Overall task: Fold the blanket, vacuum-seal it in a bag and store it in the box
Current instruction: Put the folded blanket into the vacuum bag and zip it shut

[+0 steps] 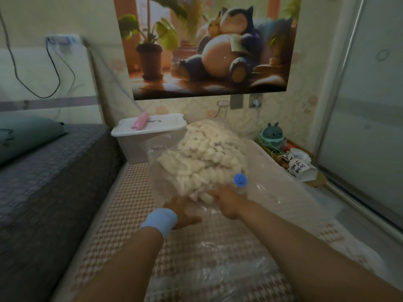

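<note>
On the checked mat point(135, 214) beside the bed, the clear bag point(272, 192) has its near end raised, with the cream blanket point(202, 153) packed inside, folded and seemingly pressed tight. Beyond it stands the white box point(130, 144), its lid point(165, 123) on. The right hand point(229, 203) grips the bag's near end; the left hand point(183, 214) lies under it, fingers hidden, so I cannot tell its grip. The blue valve point(240, 179) sits just beside the right hand. A pink roll point(140, 120) rests on the lid. Storing seems to be the step in hand. Next, the roll and lid must come off, which needs one hand free.
</note>
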Demonstrator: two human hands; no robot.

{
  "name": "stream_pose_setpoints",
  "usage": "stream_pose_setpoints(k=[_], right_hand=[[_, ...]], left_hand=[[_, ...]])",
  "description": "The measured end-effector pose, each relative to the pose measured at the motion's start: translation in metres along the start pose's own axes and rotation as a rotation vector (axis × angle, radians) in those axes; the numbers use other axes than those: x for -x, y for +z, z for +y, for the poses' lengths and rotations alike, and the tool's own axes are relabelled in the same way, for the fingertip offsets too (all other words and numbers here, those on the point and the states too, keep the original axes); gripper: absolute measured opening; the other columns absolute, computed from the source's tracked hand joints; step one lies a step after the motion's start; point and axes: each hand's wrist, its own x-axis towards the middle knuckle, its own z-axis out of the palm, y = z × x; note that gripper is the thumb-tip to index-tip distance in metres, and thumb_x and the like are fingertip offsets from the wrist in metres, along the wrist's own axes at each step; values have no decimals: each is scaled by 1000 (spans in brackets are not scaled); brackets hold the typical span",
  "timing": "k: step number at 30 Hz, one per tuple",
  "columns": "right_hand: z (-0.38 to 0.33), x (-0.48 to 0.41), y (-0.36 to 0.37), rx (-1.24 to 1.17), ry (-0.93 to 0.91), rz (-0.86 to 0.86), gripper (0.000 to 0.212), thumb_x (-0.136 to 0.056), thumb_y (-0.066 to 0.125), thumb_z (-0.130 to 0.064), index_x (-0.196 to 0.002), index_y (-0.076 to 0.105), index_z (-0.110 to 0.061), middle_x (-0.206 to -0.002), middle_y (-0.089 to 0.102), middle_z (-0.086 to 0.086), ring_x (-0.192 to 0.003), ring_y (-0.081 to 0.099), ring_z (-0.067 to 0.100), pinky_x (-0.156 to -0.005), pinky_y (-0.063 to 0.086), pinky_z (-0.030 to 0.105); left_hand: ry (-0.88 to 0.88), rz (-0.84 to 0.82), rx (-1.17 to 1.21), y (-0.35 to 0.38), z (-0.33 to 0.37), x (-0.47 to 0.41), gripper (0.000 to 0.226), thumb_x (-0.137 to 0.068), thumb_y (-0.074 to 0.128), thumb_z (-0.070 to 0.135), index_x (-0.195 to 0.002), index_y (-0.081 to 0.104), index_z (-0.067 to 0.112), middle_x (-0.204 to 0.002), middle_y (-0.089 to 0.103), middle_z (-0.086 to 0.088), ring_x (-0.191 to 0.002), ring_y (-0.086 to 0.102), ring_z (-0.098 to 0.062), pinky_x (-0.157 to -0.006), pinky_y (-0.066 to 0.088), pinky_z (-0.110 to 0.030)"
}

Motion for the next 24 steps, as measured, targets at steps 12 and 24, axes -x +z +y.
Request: stream_pose_setpoints(k=[12, 24], right_hand=[[-28, -29, 53, -213, -90, -124, 52, -106, 36, -11, -155, 29, -28, -166, -4, 12, -153, 0, 33, -123, 9, 36], [-78, 43, -11, -1164, 268, -67, 35, -97, 35, -13, -118, 63, -10, -71, 39, 0, -52, 35, 13, -51, 41, 29]], left_hand=[[-297, -204, -481, -2, -82, -42, 100, -82, 41, 72, -153, -8, 23, -159, -19, -3, -145, -18, -31, -113, -7, -61], [114, 233, 753, -13, -5, 33, 19, -92, 58, 25, -111, 59, 20, -83, 73, -1, -70, 70, -20, -59, 52, -27]])
